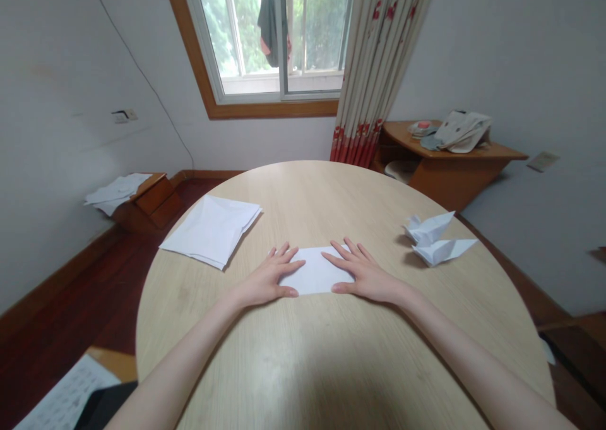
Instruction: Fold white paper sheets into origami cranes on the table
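Note:
A folded white sheet of paper (315,271) lies flat near the middle of the round wooden table (293,354). My left hand (269,278) rests on its left end with fingers stretched out flat. On the sheet's right end my right hand (362,272) lies the same way, fingers spread and flat. Both palms press the paper to the tabletop.
A stack of white sheets (212,229) lies on the table to the left. Two folded paper shapes (436,238) sit at the right. Beyond stand a wooden desk (445,165) with cloth items, a low drawer unit (146,199), a curtain and a window.

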